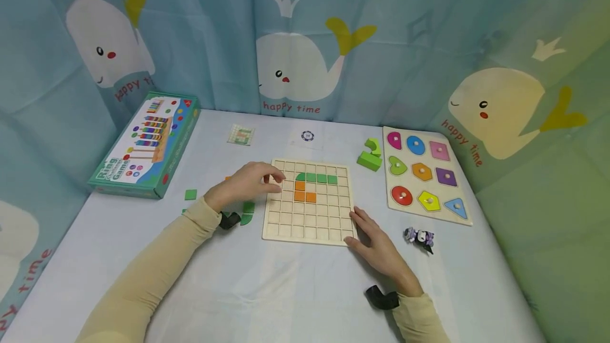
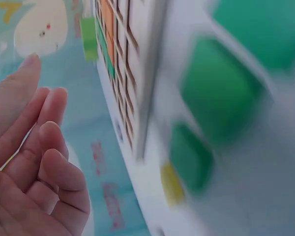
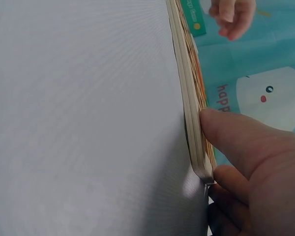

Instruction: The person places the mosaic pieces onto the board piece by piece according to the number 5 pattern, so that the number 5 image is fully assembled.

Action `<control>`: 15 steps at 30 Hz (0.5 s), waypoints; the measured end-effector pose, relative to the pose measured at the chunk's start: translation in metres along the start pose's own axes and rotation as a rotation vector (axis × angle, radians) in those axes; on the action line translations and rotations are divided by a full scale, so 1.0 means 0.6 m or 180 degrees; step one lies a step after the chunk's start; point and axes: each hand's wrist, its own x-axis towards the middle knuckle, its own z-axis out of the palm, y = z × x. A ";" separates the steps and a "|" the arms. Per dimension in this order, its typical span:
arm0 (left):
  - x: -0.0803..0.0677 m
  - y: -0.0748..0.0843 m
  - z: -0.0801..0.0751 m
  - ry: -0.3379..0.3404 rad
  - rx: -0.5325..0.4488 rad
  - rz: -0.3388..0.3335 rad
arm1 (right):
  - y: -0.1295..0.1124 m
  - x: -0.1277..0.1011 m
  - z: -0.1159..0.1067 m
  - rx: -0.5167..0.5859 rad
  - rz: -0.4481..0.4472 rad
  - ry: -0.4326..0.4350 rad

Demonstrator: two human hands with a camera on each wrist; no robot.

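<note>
Wooden grid board (image 1: 308, 202) lies mid-worktop (image 1: 267, 290), green and orange tiles (image 1: 312, 185) filling its upper cells. Right hand (image 1: 378, 245) braces the near right corner, fingers flat. Left hand (image 1: 248, 183) hovers loose and empty at the left edge. Next, I reckon, comes fetching a spare green tile (image 1: 190, 194) from the left.
</note>
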 end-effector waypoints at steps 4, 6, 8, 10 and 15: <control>-0.026 -0.027 -0.031 0.0158 0.0054 -0.0149 | 0.001 0.000 0.003 -0.0011 -0.0015 0.0025; -0.039 -0.037 -0.046 0.0225 0.0089 -0.0255 | 0.003 0.000 0.004 -0.0032 -0.0041 0.0050; -0.052 -0.047 -0.059 0.0266 0.0132 -0.0382 | 0.004 0.001 0.005 -0.0048 -0.0045 0.0055; -0.065 -0.059 -0.070 0.0285 0.0187 -0.0498 | 0.004 0.001 0.006 -0.0049 -0.0045 0.0063; -0.092 -0.088 -0.085 0.0289 0.0393 -0.0666 | 0.004 0.001 0.005 -0.0040 -0.0023 0.0045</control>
